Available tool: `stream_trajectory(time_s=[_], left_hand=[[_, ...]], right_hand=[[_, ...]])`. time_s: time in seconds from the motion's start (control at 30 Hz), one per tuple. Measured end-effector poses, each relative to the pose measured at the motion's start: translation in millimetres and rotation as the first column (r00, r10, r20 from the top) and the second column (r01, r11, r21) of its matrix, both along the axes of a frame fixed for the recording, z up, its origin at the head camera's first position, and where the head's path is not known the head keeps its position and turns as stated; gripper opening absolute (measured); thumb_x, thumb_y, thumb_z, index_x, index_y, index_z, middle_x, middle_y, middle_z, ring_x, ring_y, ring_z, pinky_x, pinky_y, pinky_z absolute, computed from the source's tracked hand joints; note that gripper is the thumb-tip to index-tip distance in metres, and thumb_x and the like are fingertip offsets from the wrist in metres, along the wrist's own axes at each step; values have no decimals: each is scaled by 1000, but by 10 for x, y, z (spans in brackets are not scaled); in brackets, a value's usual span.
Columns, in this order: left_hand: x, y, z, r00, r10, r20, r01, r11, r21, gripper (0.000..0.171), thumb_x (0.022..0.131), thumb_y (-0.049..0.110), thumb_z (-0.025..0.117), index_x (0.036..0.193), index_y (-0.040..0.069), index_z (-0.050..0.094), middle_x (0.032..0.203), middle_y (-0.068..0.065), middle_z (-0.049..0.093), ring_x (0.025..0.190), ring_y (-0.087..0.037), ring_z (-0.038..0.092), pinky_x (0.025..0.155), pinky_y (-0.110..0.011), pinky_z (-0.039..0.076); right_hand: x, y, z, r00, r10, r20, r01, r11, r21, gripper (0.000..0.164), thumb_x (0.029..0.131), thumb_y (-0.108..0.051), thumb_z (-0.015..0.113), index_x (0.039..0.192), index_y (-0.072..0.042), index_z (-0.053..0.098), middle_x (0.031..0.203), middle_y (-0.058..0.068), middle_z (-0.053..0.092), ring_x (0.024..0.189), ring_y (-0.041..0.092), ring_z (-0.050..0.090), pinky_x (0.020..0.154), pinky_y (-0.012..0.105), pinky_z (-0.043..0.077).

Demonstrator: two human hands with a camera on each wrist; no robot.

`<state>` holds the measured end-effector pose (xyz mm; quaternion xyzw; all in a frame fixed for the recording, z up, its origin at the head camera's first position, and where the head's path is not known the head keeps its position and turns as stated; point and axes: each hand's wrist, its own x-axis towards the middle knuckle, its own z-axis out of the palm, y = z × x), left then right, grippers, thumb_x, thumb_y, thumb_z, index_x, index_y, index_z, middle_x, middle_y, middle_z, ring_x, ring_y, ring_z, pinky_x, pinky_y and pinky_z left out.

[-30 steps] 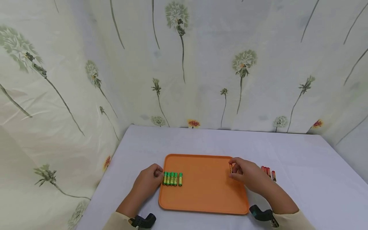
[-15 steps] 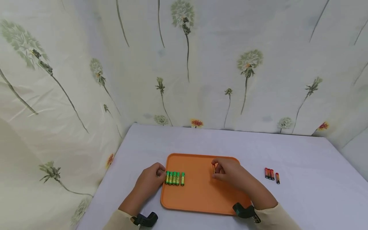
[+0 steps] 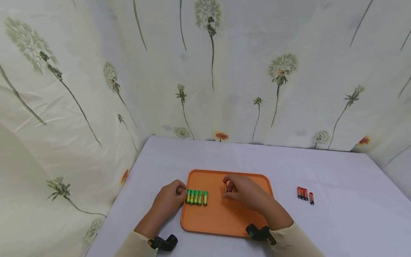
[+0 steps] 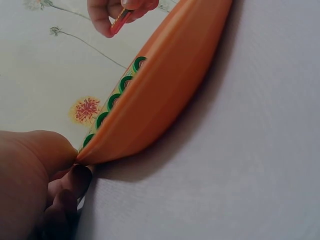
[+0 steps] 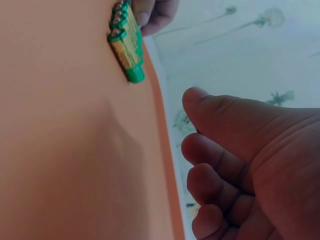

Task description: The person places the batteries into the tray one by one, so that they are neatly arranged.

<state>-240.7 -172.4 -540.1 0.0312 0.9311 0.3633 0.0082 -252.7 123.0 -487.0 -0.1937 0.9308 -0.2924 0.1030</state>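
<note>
Over the middle of the orange tray (image 3: 221,219), my right hand (image 3: 247,192) pinches a red battery (image 3: 225,187) between thumb and fingers, held clear of the tray's surface. That battery also shows in the left wrist view as a red and gold battery (image 4: 121,21); in the right wrist view the hand (image 5: 240,165) hides it. At the tray's left edge my left hand (image 3: 168,198) pinches the rim, thumb above and fingers below in the left wrist view. Several green batteries (image 3: 196,197) stand in a row beside it, the rightmost slightly apart from the others.
To the right of the tray, several red batteries (image 3: 302,193) lie on the white tabletop (image 3: 340,214), one a little apart. A flower-printed cloth (image 3: 237,71) hangs behind and to the left of the table. Each wrist wears a black camera mount.
My right hand has carried the red battery leftward from the tray's right edge to its middle. The left hand stays at the tray's left rim. The head view has shifted slightly.
</note>
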Motion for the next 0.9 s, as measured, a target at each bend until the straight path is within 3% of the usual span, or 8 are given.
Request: stream_trajectory(time_s=[0.2,0.53,0.9], left_hand=[[-9,13,9,1000,6,-8,-6,1000,-1,12,99,28,67,106,19,67,82,10,64,74,-11,57,70,-32,46],[1,21,0,1000,11,-3,-11,1000,-1,12,99,28,66,106,18,68,82,10,64,74,-11,57,71,-32,47],[-3,-4,22,1000,-3,-2,3,1000,2,12,99,28,67,106,18,67,83,10,64,75,-10,57,71,-32,47]], right_hand=[[-37,-149,-6,999,41,25,-41,999,-30,43,93,-24,80,129,-10,62,92,-10,66,81,11,60,75,32,51],[-50,-341,-116,989,124,82,-110,981,-162,44,91,-31,82,125,-11,62,92,-5,66,83,14,63,75,33,53],[-47,-462,-253,992,98,84,-91,993,-77,38,93,-30,81,123,-17,61,90,-8,65,80,12,62,76,35,51]])
